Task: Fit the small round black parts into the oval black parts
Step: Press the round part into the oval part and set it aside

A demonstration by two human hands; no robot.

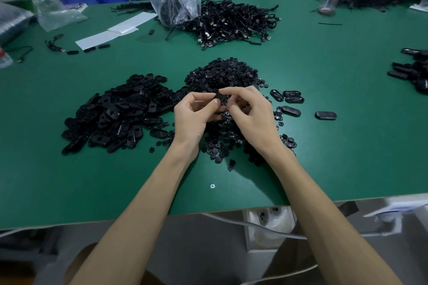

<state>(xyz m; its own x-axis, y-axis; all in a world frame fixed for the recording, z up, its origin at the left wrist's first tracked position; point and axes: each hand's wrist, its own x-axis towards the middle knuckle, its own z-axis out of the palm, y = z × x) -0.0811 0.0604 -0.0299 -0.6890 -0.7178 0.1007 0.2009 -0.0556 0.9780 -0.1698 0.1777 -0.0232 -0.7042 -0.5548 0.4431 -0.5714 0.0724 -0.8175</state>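
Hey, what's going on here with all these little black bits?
A person at a green table is assembling small black pieces by hand. The left hand and right hand together pinch one black part between their fingertips; whether a round piece is in it yet cannot be seen. A pile of oval parts lies to the left, a heap of small round parts just beyond the hands, and a few single ovals to the right.

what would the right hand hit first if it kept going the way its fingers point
Probably the black part that the right hand and left hand pinch between them; beyond it, the left fingers.
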